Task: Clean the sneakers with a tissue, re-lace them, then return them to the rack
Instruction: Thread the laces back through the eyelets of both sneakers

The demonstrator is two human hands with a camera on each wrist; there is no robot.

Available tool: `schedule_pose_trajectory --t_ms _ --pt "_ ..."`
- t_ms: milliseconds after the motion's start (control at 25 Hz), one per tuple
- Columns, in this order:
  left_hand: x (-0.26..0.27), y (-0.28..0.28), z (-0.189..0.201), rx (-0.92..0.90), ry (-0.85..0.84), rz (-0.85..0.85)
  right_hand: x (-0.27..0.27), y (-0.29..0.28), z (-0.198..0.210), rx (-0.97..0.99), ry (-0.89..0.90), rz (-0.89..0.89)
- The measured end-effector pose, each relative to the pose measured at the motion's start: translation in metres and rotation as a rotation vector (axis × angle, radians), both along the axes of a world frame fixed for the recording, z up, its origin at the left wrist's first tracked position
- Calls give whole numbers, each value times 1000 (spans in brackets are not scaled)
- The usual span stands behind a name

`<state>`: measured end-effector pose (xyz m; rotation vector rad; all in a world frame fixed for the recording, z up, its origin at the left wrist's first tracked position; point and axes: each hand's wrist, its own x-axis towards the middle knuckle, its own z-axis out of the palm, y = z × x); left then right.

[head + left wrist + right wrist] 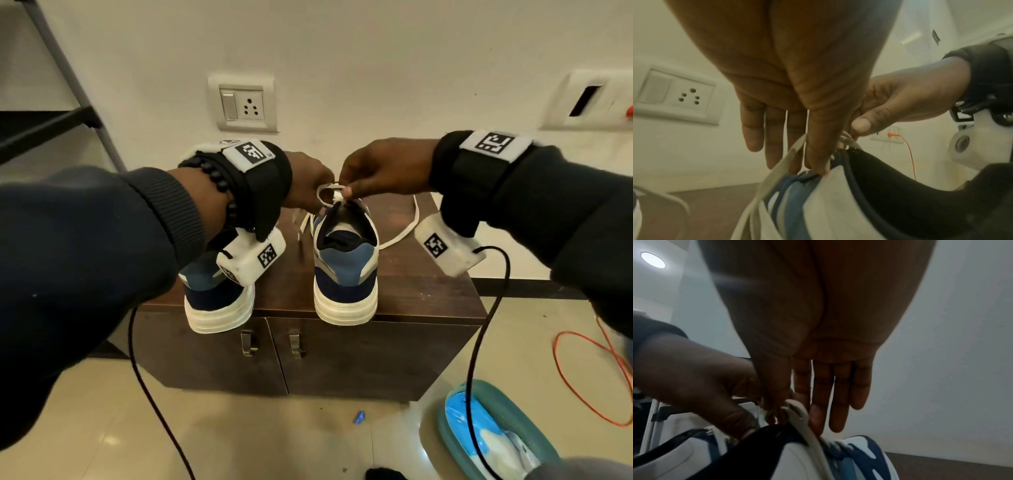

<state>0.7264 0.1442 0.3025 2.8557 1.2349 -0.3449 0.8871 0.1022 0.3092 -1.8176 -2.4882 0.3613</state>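
Two blue-and-white sneakers stand heel-first on a dark wooden cabinet (428, 274). The left sneaker (219, 301) is partly hidden under my left wrist. Both hands meet above the tongue of the right sneaker (346, 274). My left hand (320, 202) pinches the white lace (327, 190) where it forms a small loop. My right hand (346, 192) pinches the same lace at the loop's base. In the left wrist view the lace (785, 162) runs down past my left hand (813, 159) along the sneaker (828, 203). In the right wrist view my right hand (789, 402) holds the lace (803, 417).
A loose lace end (407, 229) trails over the cabinet top to the right. A metal rack frame (68, 102) stands at the left, and a wall socket (245, 106) behind. On the floor lie a teal basin (448, 431), an orange cable (582, 377) and a blue scrap (359, 417).
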Motion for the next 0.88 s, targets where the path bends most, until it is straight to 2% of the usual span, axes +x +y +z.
schedule_pose_trajectory --t_ms 160,240,320,440,560,680,760,880 --pt "1 -3 0 -121 -169 38 -5 5 -8 7 -26 -57" --pt "0 -1 2 -249 -299 91 -2 4 -8 -60 74 -97" --pt "0 0 0 -299 -363 115 1 3 -6 -95 158 -135" --pt "4 -1 -3 -200 -267 100 6 5 -2 -7 54 -145" --pt "8 -2 3 9 35 5 9 8 5 5 -83 -119" --pt "9 1 9 1 189 -30 10 9 3 -25 -174 -104" --pt "6 4 8 -49 171 -24 13 10 -2 -21 -203 -107" --pt "-6 12 4 -127 35 -18 23 8 -7 5 -191 -138"
